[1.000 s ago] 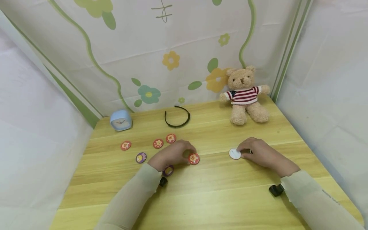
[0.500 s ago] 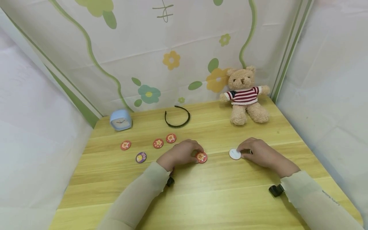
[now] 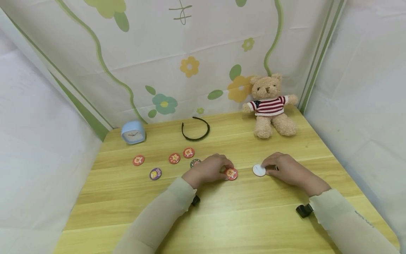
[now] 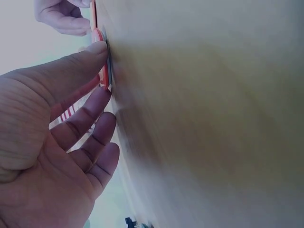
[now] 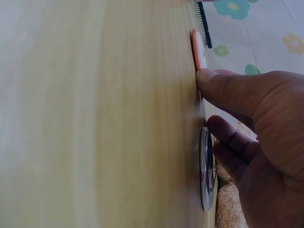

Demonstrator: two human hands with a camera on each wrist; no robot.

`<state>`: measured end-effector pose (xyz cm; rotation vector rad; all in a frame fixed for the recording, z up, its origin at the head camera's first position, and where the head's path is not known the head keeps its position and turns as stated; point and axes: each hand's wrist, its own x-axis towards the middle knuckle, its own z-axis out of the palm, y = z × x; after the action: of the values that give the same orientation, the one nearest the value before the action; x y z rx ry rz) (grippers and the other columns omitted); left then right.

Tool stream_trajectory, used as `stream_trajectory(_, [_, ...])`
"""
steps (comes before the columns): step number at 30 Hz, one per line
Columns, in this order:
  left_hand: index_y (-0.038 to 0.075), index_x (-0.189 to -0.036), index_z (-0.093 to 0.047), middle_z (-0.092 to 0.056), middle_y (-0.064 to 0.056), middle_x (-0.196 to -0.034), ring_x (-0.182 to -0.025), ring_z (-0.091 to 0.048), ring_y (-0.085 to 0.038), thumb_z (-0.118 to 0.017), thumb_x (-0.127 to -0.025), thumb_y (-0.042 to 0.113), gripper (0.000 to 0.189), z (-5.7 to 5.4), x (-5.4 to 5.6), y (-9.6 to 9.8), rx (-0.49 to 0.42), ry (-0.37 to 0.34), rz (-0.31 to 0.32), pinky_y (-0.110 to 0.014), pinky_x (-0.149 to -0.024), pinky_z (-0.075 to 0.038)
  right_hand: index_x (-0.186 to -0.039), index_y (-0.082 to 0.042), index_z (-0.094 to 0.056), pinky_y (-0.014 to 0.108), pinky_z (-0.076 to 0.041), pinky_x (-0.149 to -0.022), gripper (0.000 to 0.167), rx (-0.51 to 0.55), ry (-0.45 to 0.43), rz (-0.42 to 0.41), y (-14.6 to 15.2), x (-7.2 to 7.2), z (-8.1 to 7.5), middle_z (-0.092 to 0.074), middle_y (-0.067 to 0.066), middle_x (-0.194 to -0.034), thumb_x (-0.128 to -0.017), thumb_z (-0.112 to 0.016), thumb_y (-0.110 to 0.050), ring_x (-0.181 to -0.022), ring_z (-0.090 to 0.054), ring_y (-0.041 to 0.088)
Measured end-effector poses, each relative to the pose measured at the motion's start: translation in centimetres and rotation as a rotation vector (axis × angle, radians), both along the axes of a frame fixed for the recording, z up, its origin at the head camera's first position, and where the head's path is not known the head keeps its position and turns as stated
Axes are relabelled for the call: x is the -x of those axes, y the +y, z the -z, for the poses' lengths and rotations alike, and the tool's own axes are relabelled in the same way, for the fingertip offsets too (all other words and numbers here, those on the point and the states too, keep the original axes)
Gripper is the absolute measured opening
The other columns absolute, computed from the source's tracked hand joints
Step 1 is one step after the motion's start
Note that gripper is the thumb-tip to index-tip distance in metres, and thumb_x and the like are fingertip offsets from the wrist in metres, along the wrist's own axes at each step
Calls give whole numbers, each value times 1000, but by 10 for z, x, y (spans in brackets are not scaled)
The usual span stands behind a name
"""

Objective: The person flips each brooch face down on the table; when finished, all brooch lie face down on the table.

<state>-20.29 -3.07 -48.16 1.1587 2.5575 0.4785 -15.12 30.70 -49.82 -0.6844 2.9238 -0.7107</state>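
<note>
Thumb and fingers of my left hand [image 3: 209, 170] pinch a red round pin badge [image 3: 232, 173], printed side up, low over the wooden table. In the left wrist view this badge [image 4: 103, 59] is seen edge-on at the thumb tip. My right hand [image 3: 287, 170] pinches the edge of another badge [image 3: 259, 170], white back up. The right wrist view shows its orange-red rim [image 5: 194, 50] by the thumb. A second upturned badge [image 5: 207, 168], with a metal pin, lies beneath the right hand's other fingers; the hand mostly hides it in the head view.
Several badges lie leftward: red ones [image 3: 138, 160], a purple one [image 3: 155, 174], and a dark one [image 3: 195, 163] partly behind the left hand. A blue clock [image 3: 133, 132], black headband [image 3: 196, 138] and teddy bear [image 3: 269, 106] stand or lie along the table's back.
My left hand has slid right with the red badge, towards the white-backed one. The dark badge behind it has come into view; a purple badge is now covered. The right hand stays put.
</note>
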Motion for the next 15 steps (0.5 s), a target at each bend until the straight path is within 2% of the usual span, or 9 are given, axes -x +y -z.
stream_trajectory(11, [21,-138,-75,-71,6,-123,-112,-62,-11,-85,-98,29,41,-2,-2,15,-6,6,-5,-30,-107,-52,-120,-19,-83,56,-58,-104,24,-4,8,0,0,1,4,-78,2,-124,-97,-83,-12,-121,-70,30])
stream_trajectory(15, [21,-138,-75,-71,6,-122,-111,-61,-11,-84,-99,29,41,-1,-3,18,-7,3,-9,-30,-106,-52,-122,-19,-82,57,-57,-105,26,20,-13,9,0,1,4,-78,2,-127,-97,-83,-14,-123,-70,30])
